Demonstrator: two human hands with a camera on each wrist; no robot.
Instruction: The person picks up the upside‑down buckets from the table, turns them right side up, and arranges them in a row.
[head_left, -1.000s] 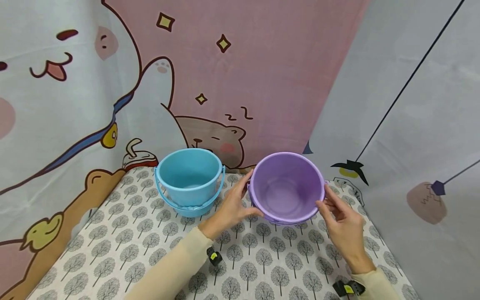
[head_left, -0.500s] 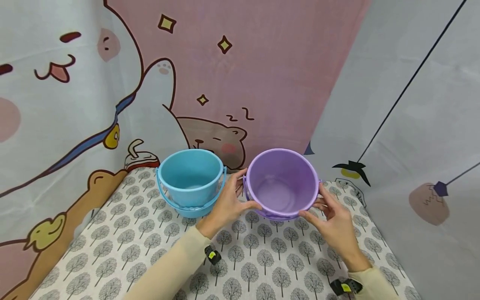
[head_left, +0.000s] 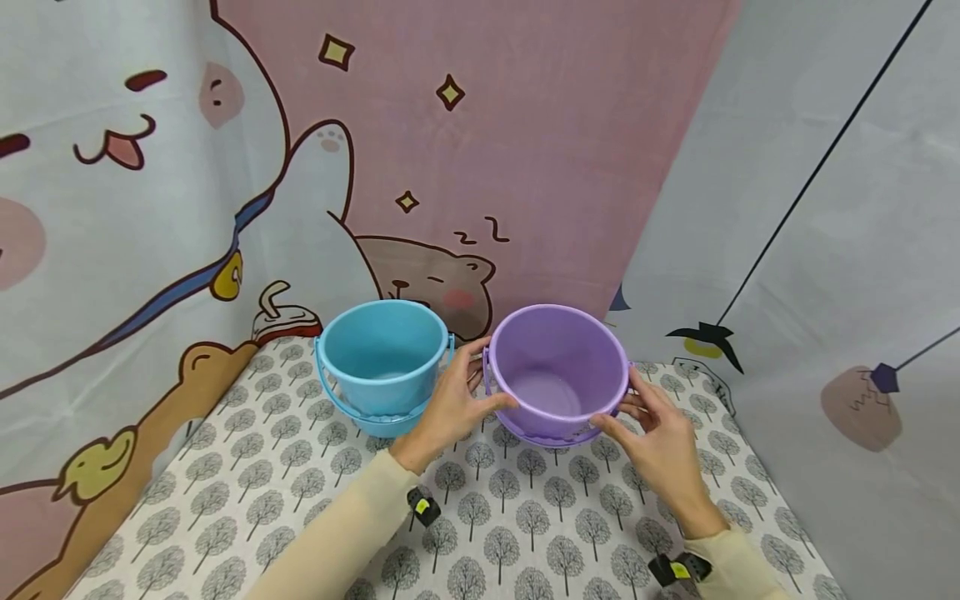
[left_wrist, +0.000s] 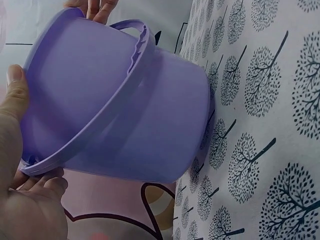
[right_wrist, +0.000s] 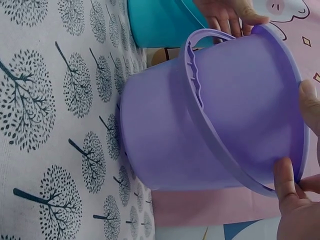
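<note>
A purple bucket (head_left: 540, 423) stands upright, its open top tipped toward the head camera's view. My left hand (head_left: 450, 408) grips its left rim, thumb in front and fingers at the side. On the opposite side my right hand (head_left: 663, 450) holds the rim the same way. The bucket's handle (right_wrist: 215, 142) hangs down across its front wall. Both wrist views show the base at the tree-print cloth (left_wrist: 257, 82); whether it rests fully there I cannot tell. Just left of my left hand is a light blue bucket (head_left: 382, 393), upright with its handle lowered.
The cloth (head_left: 487, 533) covers the table under both buckets. Behind it hangs a pink and white cartoon curtain (head_left: 555, 167), close to the table's back edge. Another pale curtain panel (head_left: 810, 292) borders the right side.
Both hands have shifted the purple bucket left, nearer the blue one. It has become more upright, and its handle now shows lower on the front. The blue bucket stays put.
</note>
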